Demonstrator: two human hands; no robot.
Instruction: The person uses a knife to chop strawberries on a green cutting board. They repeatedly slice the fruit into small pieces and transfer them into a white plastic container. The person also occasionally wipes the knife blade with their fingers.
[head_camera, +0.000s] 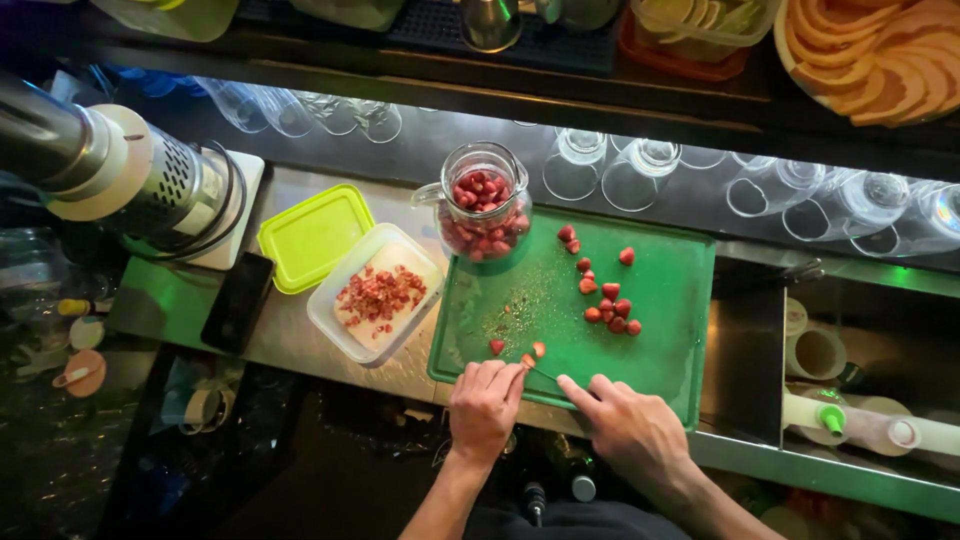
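On the near edge of a green cutting board (660, 290), my left hand (484, 408) pinches a small strawberry piece (527, 361). My right hand (628, 425) grips a small knife (545, 375) whose blade points at that piece. Two cut pieces (497, 347) lie just beyond my fingers. Several whole strawberries (610, 305) are scattered over the middle of the board. A glass jar (483, 205) of cut strawberries stands at the board's far left corner.
A clear plastic tub (335, 325) with strawberry trimmings sits left of the board, its lime green lid (312, 235) behind it. A black phone (237, 300) lies further left beside a blender base (150, 185). Upturned glasses (640, 170) line the back; squeeze bottles (870, 420) lie at right.
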